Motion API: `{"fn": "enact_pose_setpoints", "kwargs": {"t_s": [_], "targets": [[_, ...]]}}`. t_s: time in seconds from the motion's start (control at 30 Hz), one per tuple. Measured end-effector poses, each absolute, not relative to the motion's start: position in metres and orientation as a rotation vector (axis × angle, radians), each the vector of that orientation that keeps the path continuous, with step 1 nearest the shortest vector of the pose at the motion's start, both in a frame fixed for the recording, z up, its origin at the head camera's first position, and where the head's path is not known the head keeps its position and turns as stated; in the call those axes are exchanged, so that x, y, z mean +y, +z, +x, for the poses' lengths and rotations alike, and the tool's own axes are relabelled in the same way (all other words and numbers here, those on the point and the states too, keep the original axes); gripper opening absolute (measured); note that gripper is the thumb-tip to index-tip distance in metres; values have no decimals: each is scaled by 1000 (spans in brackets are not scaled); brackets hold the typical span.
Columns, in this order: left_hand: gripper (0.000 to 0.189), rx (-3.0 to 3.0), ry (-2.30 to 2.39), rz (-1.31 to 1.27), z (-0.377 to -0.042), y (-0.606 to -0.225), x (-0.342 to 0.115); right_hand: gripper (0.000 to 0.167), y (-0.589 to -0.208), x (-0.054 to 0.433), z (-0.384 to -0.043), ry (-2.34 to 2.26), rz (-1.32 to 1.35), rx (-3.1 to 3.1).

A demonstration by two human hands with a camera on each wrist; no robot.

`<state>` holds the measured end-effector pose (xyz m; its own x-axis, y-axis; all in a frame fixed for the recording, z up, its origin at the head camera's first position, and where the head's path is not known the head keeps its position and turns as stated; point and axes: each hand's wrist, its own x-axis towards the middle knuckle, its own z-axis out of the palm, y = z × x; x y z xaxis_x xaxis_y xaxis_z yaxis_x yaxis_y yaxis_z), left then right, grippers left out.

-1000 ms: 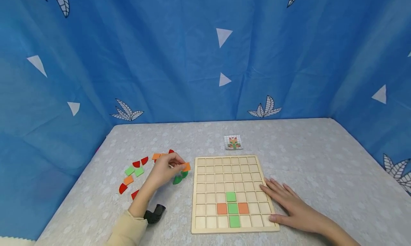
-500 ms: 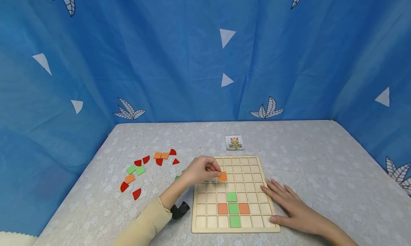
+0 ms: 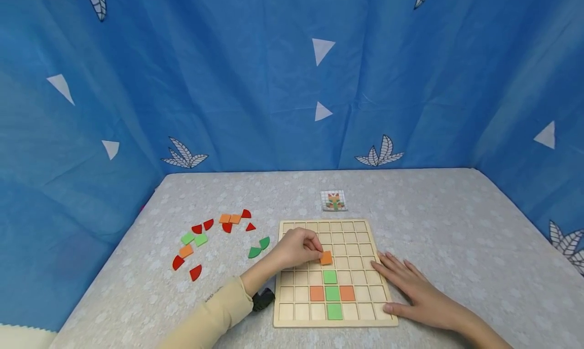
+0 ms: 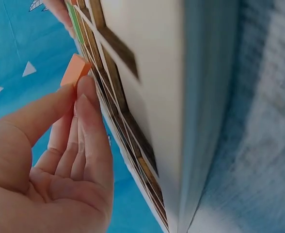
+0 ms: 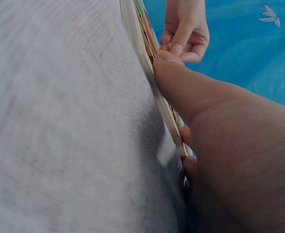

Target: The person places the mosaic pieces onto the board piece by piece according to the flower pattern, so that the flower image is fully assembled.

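Observation:
My left hand (image 3: 298, 248) pinches an orange square tile (image 3: 326, 258) between thumb and fingertips, just over the wooden grid board (image 3: 383, 320). In the left wrist view the tile (image 4: 75, 69) sticks out past the fingertips, close to the board's cells. Below the held tile, a column of green tiles (image 3: 332, 293) fills several cells, flanked by an orange-red tile (image 3: 317, 294) on the left and another orange-red tile (image 3: 347, 293) on the right. My right hand (image 3: 417, 293) rests with straight fingers on the board's right edge; in the right wrist view its thumb (image 5: 181, 80) lies on the rim.
Left of the board lie red quarter-round pieces (image 3: 195, 272), a small red triangle (image 3: 251, 227), dark green pieces (image 3: 254, 252), light green squares (image 3: 201, 239) and orange squares (image 3: 186, 251). A patterned card (image 3: 334, 200) lies behind the board. A black object (image 3: 263, 300) shows beside the left forearm.
My left hand has carried the orange tile rightward from the loose pieces to above the board, then slightly nearer the green column. The right hand has stayed on the board's edge.

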<state>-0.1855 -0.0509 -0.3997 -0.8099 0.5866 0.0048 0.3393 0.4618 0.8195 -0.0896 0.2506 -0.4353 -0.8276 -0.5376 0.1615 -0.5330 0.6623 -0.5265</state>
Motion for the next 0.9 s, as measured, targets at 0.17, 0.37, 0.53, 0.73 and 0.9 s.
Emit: {"fn": "enact_pose_setpoints", "kwargs": {"t_s": [0.17, 0.37, 0.53, 0.73, 0.9], "targets": [[5, 2431, 1275, 834, -185, -401, -50, 75, -436, 251, -91, -896, -895, 2854], [7, 2452, 1274, 883, -183, -403, -48, 75, -436, 251, -90, -895, -903, 2858], [9, 2478, 1259, 919, -181, -404, -46, 74, -435, 251, -89, -907, -936, 2857], [8, 2535, 1174, 960, -178, -404, -46, 74, -436, 251, -90, -902, -936, 2863], [7, 2661, 1001, 1005, -178, -405, -45, 74, -435, 251, -90, -902, -947, 2864]]}}
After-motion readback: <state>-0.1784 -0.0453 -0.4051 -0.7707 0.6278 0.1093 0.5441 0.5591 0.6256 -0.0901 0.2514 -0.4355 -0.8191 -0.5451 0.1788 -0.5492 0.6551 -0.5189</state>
